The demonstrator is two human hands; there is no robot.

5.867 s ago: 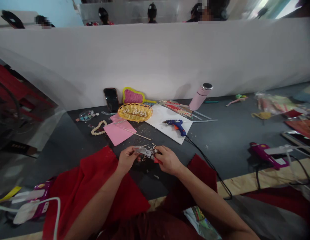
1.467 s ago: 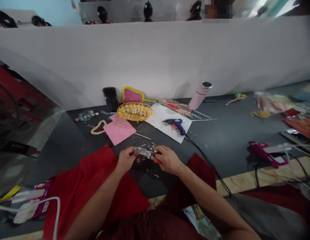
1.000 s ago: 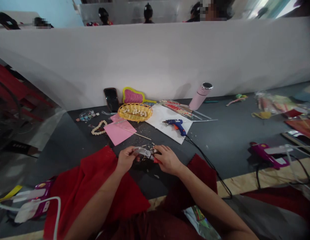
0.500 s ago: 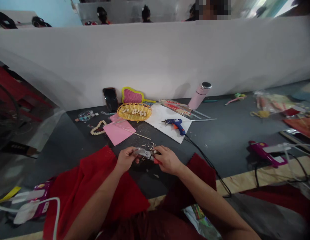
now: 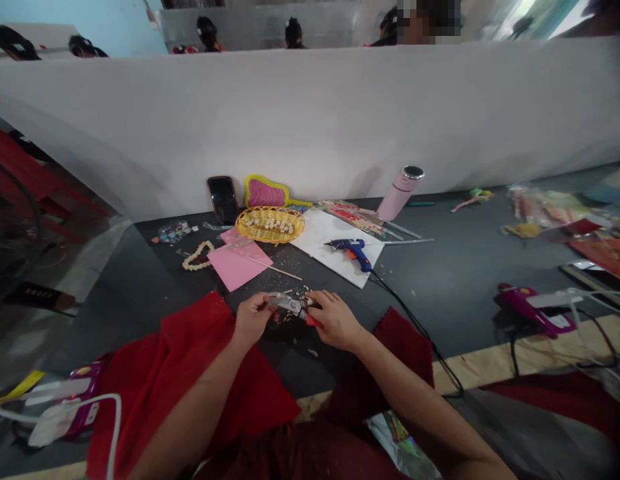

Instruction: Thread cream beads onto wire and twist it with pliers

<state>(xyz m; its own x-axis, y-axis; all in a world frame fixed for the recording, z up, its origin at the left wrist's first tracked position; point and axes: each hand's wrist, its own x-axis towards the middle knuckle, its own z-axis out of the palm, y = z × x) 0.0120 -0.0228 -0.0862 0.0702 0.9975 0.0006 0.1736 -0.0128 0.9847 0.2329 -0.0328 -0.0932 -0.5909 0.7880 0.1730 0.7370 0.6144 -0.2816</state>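
Note:
My right hand (image 5: pixel 335 320) is wrapped around the red handles of a silver-headed hand cutter (image 5: pixel 290 304), whose jaws point left. My left hand (image 5: pixel 253 319) has its fingers pinched together at the tip of the jaws; whatever lies between them is too small to make out. Small pale bits (image 5: pixel 301 291) are scattered on the dark table just beyond and beneath the cutter. A thin wooden stick (image 5: pixel 285 272) lies a little farther off, partly over pink paper squares (image 5: pixel 243 263).
A yellow basket (image 5: pixel 245 233) holds small pale pieces. A blue glue gun (image 5: pixel 357 252) rests on white paper (image 5: pixel 335 263), its cord running right. Behind are a phone (image 5: pixel 223 200) and a pink flask (image 5: pixel 397 195). Red cloth (image 5: pixel 190 347) covers the near left; a purple power strip (image 5: pixel 535 310) lies right.
The view has shifted very slightly. Both hands stay in nearly the same place on the cutter, whose head has turned a little.

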